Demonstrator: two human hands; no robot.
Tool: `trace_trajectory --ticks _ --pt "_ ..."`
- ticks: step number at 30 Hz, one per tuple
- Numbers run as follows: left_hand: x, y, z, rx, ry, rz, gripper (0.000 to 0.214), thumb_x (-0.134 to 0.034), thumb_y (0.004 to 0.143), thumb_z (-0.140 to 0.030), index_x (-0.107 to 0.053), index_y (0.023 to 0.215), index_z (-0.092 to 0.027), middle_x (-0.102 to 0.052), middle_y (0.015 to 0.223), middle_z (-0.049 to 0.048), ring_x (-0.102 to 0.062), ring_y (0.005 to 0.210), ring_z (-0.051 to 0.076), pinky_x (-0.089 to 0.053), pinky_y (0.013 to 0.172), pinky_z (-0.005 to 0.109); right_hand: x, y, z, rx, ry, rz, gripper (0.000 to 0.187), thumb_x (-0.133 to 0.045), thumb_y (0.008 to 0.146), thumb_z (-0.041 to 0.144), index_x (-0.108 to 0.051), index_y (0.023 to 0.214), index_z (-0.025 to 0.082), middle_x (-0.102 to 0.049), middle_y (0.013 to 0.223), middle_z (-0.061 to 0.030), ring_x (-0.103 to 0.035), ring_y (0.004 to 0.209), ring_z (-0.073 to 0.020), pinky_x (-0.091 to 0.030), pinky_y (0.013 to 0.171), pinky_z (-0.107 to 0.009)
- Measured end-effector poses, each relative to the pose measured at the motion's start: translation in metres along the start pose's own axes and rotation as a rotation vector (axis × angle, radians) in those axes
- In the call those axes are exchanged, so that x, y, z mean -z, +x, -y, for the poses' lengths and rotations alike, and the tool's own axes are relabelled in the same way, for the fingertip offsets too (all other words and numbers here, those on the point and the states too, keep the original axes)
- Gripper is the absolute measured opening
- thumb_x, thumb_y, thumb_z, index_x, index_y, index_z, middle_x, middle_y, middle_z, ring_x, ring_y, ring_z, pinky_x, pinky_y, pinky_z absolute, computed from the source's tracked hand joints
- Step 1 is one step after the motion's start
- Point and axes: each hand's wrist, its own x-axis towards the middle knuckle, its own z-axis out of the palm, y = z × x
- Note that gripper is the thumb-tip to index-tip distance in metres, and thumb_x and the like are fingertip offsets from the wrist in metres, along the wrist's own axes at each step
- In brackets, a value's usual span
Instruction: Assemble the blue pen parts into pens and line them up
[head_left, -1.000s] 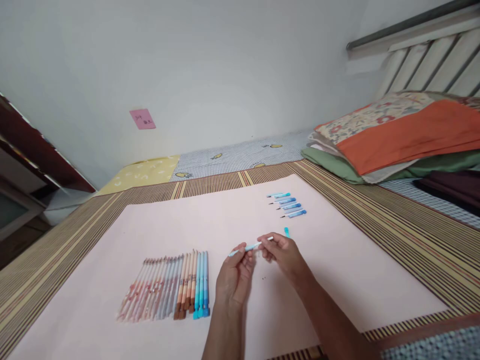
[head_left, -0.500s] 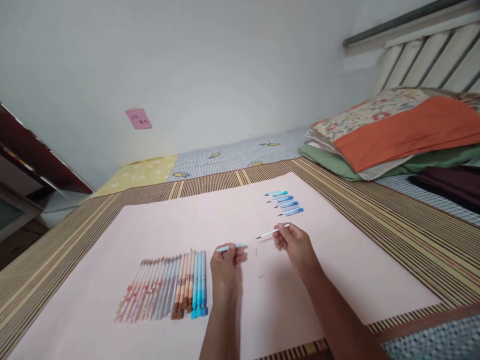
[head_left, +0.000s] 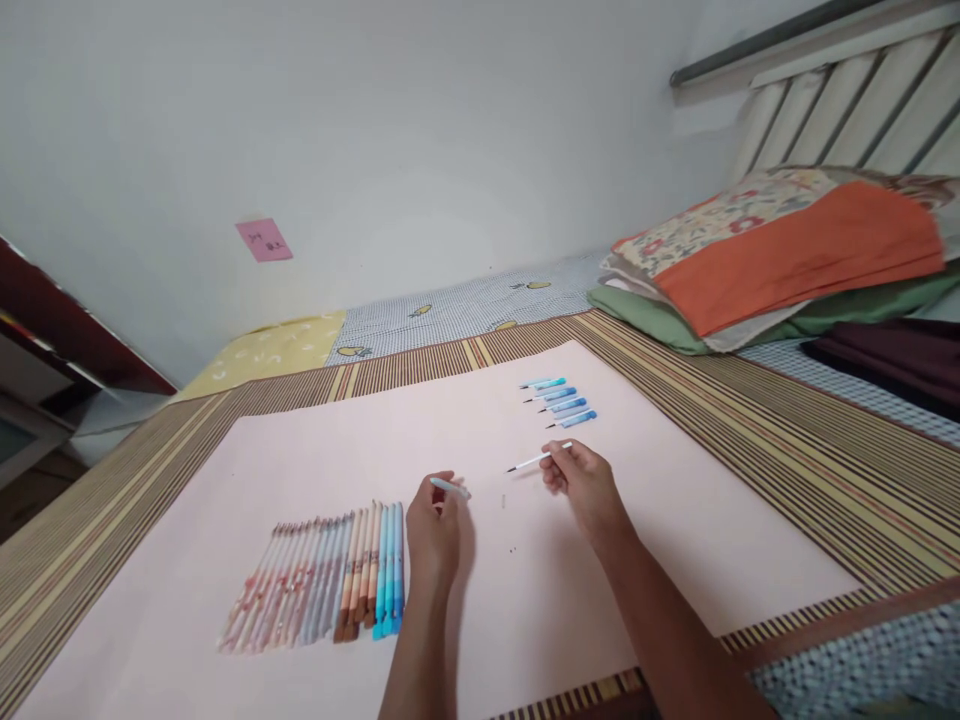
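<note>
From the head camera, the left hand [head_left: 433, 528] pinches a light blue pen barrel [head_left: 450, 487] between its fingertips just above the pink sheet [head_left: 675, 560], beside the row of pens [head_left: 322, 580] lying side by side at its left. The right hand [head_left: 585, 485] grips a thin white refill [head_left: 538, 459] by its rear end, dark tip pointing left, well apart from the barrel and near the small row of blue pen parts [head_left: 559, 400] farther up the sheet.
</note>
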Motion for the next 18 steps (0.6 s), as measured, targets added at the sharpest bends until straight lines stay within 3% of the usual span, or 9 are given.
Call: trace_trajectory --ticks 3,7,12,16,18 --pt "0.003 0.0 0.0 -0.042 -0.003 0.035 0.032 -0.069 0.071 0.0 -0.072 0.096 -0.021 -0.074 0.083 0.0039 -0.067 0.082 0.019 -0.043 0.073 0.023 0.001 0.001 -0.004 0.005 -0.011 0.012 0.04 -0.078 0.07 0.054 -0.068 0.076 0.016 -0.066 0.064 -0.0015 -0.056 0.05 -0.0114 -0.041 0.046 -0.024" --pt "0.006 -0.002 -0.002 -0.114 0.196 0.135 0.015 -0.069 0.076 -0.008 -0.07 0.077 -0.023 -0.069 0.072 0.0006 -0.058 0.065 0.017 -0.037 0.063 0.022 0.0 0.003 -0.01 0.017 -0.036 0.028 0.039 -0.077 0.071 0.055 -0.069 0.077 0.017 -0.066 0.063 -0.0015 -0.055 0.049 -0.0115 -0.041 0.046 -0.024" --pt "0.005 -0.003 -0.005 -0.18 0.26 0.159 0.008 -0.069 0.079 -0.015 -0.069 0.076 -0.022 -0.066 0.068 -0.0012 -0.053 0.06 0.014 -0.035 0.061 0.022 -0.004 -0.001 -0.009 0.028 -0.07 0.042 0.04 -0.076 0.072 0.056 -0.069 0.078 0.017 -0.068 0.065 -0.0025 -0.056 0.05 -0.0121 -0.042 0.047 -0.025" --pt "0.004 0.002 0.002 -0.08 0.119 0.143 0.002 -0.07 0.077 -0.019 -0.068 0.078 -0.018 -0.072 0.075 0.0031 -0.064 0.069 0.016 -0.042 0.064 0.023 -0.008 -0.006 -0.006 0.032 -0.085 0.103 0.043 -0.072 0.076 0.058 -0.07 0.082 0.016 -0.07 0.068 -0.0043 -0.057 0.052 -0.0124 -0.043 0.049 -0.025" --pt "0.006 0.007 0.005 0.046 -0.063 0.078 0.014 -0.073 0.074 -0.021 -0.068 0.086 -0.016 -0.076 0.08 0.0076 -0.07 0.075 0.019 -0.047 0.065 0.024 -0.007 -0.007 -0.005 0.038 -0.087 0.107 0.043 -0.072 0.076 0.059 -0.069 0.082 0.016 -0.069 0.068 -0.0043 -0.057 0.052 -0.0124 -0.043 0.049 -0.025"
